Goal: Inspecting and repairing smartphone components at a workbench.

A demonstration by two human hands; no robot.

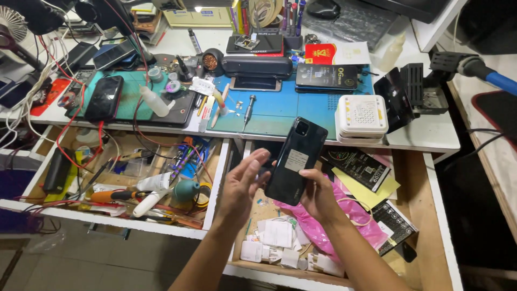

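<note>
The dark phone point(297, 160) is held back-up over the open right drawer point(431, 215), just in front of the desk edge; the right hand point(318, 196) clamps its lower end, thumb on the back near the white sticker and the other fingers curled underneath; the left hand point(242, 186) is beside it with fingers spread and loose, fingertips at or just off the phone's left edge (contact is hard to judge).

The grip looks one-handed and low on the body, so the phone could tip forward or slide out; if it does, it likely drops into the drawer, onto the pink plastic bag point(344, 215) and the white chargers point(277, 242), or strikes the drawer front; a brush from the open left hand could also twist it out of the right hand's hold.

The screen side faces down and is hidden, so its condition cannot be told; the right hand's lower fingers are covered by the phone; the sticker's marking is too small to make out; the left drawer point(215, 183) is a tangle of tools and red wires point(75, 113), hard to separate; the forearms are cut off at the bottom edge.
</note>
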